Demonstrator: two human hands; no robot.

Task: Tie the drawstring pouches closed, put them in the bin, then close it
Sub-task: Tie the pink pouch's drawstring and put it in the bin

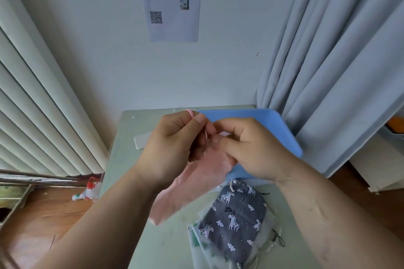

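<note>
Pouch (192, 183): pink, w/ pink cord (189, 112). Pouch (234, 223): grey w/ white unicorns & clouds. Lid (262, 129): light blue.

White wall (109, 39) bears a printed sheet (173, 2) with a QR code. Pale grey curtain (338, 61) hangs at right, ribbed vertical blinds (32, 105) at left. Wooden floor (54, 214) carries a red-capped plastic bottle (88, 191), lying down. Pale green counter (168, 244) abuts the wall. Light is soft and even.
</note>
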